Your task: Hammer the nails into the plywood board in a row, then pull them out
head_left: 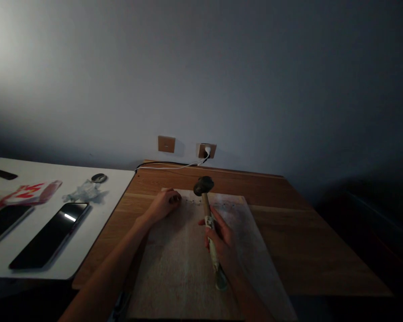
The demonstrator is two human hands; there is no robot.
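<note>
My right hand (pixel 220 243) is closed round the pale handle of a hammer (pixel 206 210), whose dark head is raised over the far part of a light wooden board (pixel 174 264). My left hand (pixel 165 203) rests on the board's far left corner with its fingers curled in a pinch; what they hold is too small to make out. A row of small dots, perhaps nails, runs along the board's far edge, just right of my left hand. The board lies on a brown wooden table (pixel 298 241).
A white table (pixel 97 214) adjoins on the left, carrying two dark phones (pixel 50 235), a red-and-white packet (pixel 28 192), crumpled plastic (pixel 83 192) and a small dark disc (pixel 99 178). A white cable (pixel 174 167) runs to a wall socket (pixel 206 150). The room is dim.
</note>
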